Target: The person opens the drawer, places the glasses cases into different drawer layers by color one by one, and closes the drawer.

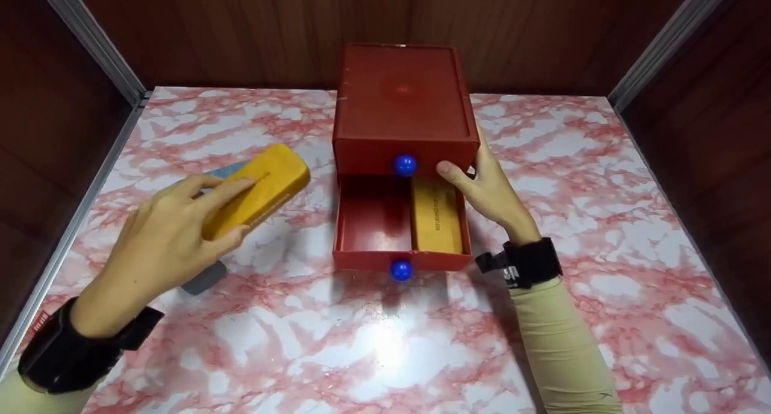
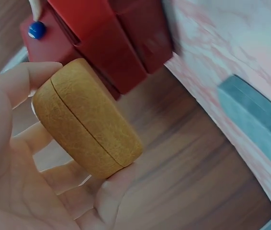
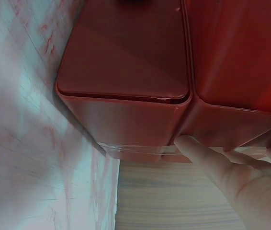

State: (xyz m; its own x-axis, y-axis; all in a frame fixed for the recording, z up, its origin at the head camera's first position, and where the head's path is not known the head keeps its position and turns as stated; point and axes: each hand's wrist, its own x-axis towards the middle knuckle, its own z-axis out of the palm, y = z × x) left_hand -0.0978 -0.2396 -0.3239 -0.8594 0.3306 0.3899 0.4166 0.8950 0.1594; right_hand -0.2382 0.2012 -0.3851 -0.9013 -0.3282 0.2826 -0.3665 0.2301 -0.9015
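Observation:
My left hand (image 1: 162, 233) grips a yellow glasses case (image 1: 265, 185) above the table, left of a red two-drawer box (image 1: 400, 91). In the left wrist view, the seam of this glasses case (image 2: 85, 120) shows along its end, between thumb and fingers. The box's lower drawer (image 1: 373, 221) is pulled out, and a second yellow glasses case (image 1: 437, 218) lies along its right side. At the box's right side rests my right hand (image 1: 497, 191), its thumb on the upper drawer's front. Straight fingers (image 3: 205, 155) touch the side wall in the right wrist view.
Partly hidden behind the left hand, a blue case (image 1: 229, 169) lies on the marbled table (image 1: 385, 335). A dark grey object (image 1: 205, 277) is below that hand. Both drawers have blue knobs (image 1: 405, 165). Brown wooden panels (image 1: 241, 28) enclose the table's back and sides.

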